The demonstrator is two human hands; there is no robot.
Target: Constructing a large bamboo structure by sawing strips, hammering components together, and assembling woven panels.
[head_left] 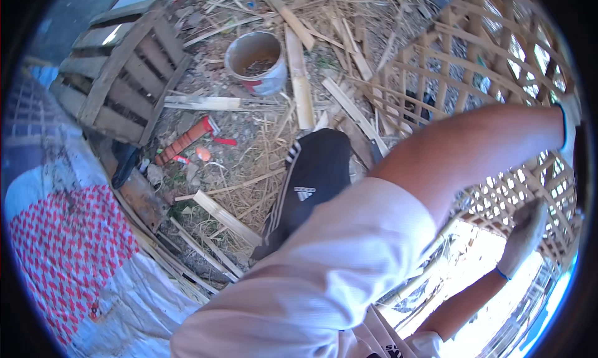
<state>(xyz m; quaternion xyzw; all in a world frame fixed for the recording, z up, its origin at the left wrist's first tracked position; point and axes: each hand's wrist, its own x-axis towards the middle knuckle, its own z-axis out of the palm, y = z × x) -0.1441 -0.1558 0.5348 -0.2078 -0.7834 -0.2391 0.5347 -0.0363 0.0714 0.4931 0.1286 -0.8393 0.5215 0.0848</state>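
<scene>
A woven bamboo lattice (430,65) fills the right side, its slats crossing with open gaps. My left arm reaches across the view to it. My left hand (570,124), in a pale glove with a blue cuff, is at the lattice's far right edge; its fingers are hidden at the picture's rim. Lower down, my right hand (525,236) wears a similar soiled glove. Its fingers are closed against the lattice and appear to grip it. My knee in dark trousers (317,171) is bent in front of the lattice.
A white bucket (274,83) with a brownish inside stands ahead. To its left a slatted wooden crate (134,75) lies tilted. An orange-red tube-shaped item (185,140), bamboo strips (299,78) and shavings litter the ground. A red-and-white patterned cloth (68,252) lies at the left.
</scene>
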